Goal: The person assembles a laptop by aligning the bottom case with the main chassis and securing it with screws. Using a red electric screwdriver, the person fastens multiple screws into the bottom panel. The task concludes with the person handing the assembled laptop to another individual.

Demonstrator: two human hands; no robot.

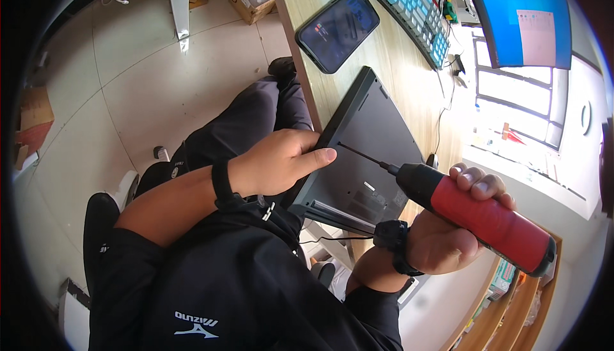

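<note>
A dark grey laptop (377, 121) lies bottom side up, jutting over the near edge of the desk. My left hand (275, 162) is closed on its left edge, thumb resting on the bottom cover and fingers mostly hidden. In my right hand (454, 223) is a red and black electric screwdriver (486, 217), with the fingers wrapped round its body. Its long thin bit slants to the upper left. The tip meets the laptop's cover near the left edge, close to my left thumb. Whether a screw sits under the tip is too small to tell.
On the wooden desk (300, 50) a smartphone (339, 30) lies beyond the laptop. Farther off are a blue and grey keyboard (409, 12) and a monitor (524, 18). A wooden shelf (511, 319) stands at the lower right. A cardboard box (252, 6) sits on the floor.
</note>
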